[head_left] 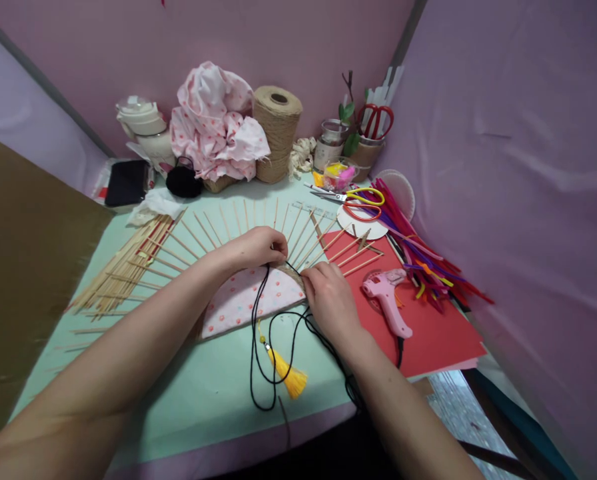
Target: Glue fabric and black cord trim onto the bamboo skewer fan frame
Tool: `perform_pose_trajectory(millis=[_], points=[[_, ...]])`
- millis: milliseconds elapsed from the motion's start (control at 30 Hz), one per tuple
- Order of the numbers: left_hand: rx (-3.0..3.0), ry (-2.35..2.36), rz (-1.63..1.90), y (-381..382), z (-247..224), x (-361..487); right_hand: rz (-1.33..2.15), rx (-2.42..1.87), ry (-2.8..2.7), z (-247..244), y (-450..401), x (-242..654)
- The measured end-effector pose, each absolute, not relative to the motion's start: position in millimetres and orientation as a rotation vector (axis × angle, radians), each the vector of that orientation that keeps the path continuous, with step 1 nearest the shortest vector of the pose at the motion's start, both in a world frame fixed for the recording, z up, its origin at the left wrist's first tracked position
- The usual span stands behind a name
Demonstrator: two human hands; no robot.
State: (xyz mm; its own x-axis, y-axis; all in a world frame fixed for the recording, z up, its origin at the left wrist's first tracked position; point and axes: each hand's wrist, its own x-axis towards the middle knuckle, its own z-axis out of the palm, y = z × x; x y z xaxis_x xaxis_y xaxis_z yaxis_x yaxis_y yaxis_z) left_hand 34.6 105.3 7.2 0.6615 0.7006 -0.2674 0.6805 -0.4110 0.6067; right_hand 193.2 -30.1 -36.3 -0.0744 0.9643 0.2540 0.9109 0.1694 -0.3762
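Note:
A half-round piece covered in pink dotted cloth [246,303] lies on the table, with thin wooden sticks [206,233] fanning out from its curved edge. My left hand [261,247] is over that edge, its fingers pinched on a black cord [264,287]. At the right end of the curve, my right hand [328,293] pinches the same cord, and a short stretch runs between the two hands. Loose loops of cord trail down the near side. Beside them lies a yellow tassel [288,373] with a small bead.
A pink glue gun [388,300] rests on red paper [443,340] at the right. Behind it are scissors [363,200] and pipe cleaners [418,247]. Spare sticks [123,267] lie left. A twine spool [277,133], bunched cloth [213,120] and a bottle [148,133] stand at the back.

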Motion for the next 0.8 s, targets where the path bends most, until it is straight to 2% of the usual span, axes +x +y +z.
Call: perform_pose_trajectory(millis=[433,800], points=[[2.157,1.082,-0.044,115,10,16,0.251,-1.725,-1.985,-14,-34,198],[2.163,1.015,-0.043,115,2,14,0.304,-1.753,-2.067,-29,-20,188]])
